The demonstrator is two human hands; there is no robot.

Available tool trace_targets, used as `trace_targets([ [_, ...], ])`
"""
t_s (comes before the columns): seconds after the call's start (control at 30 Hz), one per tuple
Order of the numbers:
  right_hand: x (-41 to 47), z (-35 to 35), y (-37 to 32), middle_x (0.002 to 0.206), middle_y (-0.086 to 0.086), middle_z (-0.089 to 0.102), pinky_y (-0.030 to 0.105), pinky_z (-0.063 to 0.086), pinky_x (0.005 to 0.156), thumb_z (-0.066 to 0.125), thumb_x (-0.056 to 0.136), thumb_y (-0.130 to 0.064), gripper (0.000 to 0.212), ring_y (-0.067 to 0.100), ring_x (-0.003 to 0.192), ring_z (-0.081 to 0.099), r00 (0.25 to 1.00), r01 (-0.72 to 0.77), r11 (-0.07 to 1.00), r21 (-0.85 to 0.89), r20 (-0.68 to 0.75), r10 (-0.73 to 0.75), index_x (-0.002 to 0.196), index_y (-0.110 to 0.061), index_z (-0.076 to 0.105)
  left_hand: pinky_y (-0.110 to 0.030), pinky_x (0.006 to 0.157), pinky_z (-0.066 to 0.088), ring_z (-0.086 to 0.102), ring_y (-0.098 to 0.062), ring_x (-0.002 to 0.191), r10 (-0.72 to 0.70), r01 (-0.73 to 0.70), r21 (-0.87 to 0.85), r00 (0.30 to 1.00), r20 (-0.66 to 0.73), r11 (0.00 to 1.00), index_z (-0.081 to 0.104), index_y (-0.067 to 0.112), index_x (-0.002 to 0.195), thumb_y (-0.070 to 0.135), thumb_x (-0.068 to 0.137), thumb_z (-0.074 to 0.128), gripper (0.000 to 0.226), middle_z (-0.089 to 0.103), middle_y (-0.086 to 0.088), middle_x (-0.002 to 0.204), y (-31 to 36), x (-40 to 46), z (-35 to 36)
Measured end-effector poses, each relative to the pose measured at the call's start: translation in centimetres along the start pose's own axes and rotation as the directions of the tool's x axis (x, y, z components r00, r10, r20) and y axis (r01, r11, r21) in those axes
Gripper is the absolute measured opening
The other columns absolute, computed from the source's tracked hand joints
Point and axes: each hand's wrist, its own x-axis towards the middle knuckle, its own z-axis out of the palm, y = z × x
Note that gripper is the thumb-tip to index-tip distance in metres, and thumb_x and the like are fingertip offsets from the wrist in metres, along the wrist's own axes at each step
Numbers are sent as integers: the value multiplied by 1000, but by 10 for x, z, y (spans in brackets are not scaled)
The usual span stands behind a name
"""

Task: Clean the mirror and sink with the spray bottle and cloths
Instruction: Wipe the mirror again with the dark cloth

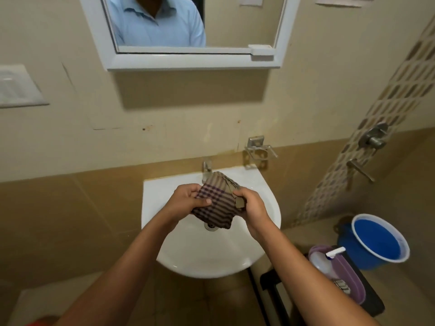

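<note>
Both hands grasp one checked cloth above the sink drain: left hand pinching its near edge, right hand clenched round the far end, apparently to wring or fold it. Spray bottle lies in a basin right of the sink.

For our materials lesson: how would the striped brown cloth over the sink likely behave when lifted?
The striped brown cloth is probably floppy: it bunches and sags between the left hand and right hand. Likely light, since fingers alone hold it above the white ceramic sink.
</note>
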Motion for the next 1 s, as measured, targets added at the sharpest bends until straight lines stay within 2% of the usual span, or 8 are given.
trace_targets([
  [0.1,6,-1,1,81,12,57,37,40,68,63,55,-31,41,26,77,52,993,31,998,-49,112,-26,85,-4,59,-25,66,52,71,-13,78,103,-102,93,995,-1,990,70,10,94,-3,84,68,17,75,-1,83,20,3,-11],
  [0.23,15,-6,-6,97,1,71,25,52,68,81,73,-20,47,16,88,68,939,161,971,-178,330,-95,114,-8,62,-40,79,57,71,-25,85,110,-178,379,975,195,908,71,16,97,2,85,67,19,75,-10,91,52,15,-19],
  [0.3,17,-4,-16,95,-1,75,25,55,68,84,71,-9,45,16,90,71,911,159,967,-201,407,-66,111,-12,64,-39,84,56,70,-25,87,71,-194,448,958,278,873,69,8,108,-1,85,65,25,73,-17,100,67,20,-18],
  [0.4,24,-6,-26,105,4,76,31,58,78,84,67,-9,50,21,99,72,902,158,975,-154,425,-79,113,-13,67,-32,85,55,69,-22,93,79,-140,340,979,188,930,64,4,116,-8,82,68,36,71,-17,106,83,27,-20],
  [0.5,29,-14,-31,119,16,70,46,53,97,79,72,-10,52,33,112,66,880,136,990,-34,463,-105,121,-8,65,-40,88,52,68,-32,93,97,-98,105,995,20,990,58,7,122,-7,80,70,46,69,-26,103,79,34,-21],
  [0.63,33,-20,-39,127,21,63,48,52,96,75,75,-15,60,37,114,62,837,40,993,112,538,-95,131,-8,56,-41,92,54,67,-37,95,119,-122,-138,992,-32,983,53,9,131,-8,79,70,57,67,-30,103,75,43,-1],
  [0.8,40,-24,-51,126,17,65,42,55,90,74,78,-26,54,33,113,64,828,-84,974,209,559,-49,128,-11,60,-31,84,55,69,-24,78,140,-138,-106,990,15,985,50,14,134,-8,80,69,61,73,-10,81,97,56,6],
  [1.0,41,-18,-63,109,11,72,39,54,87,64,72,-16,38,28,100,68,873,-23,985,171,484,-63,110,-11,68,-33,87,53,69,-25,85,173,-173,-7,985,25,985,47,14,137,-7,78,72,68,72,-16,96,118,58,2],
])
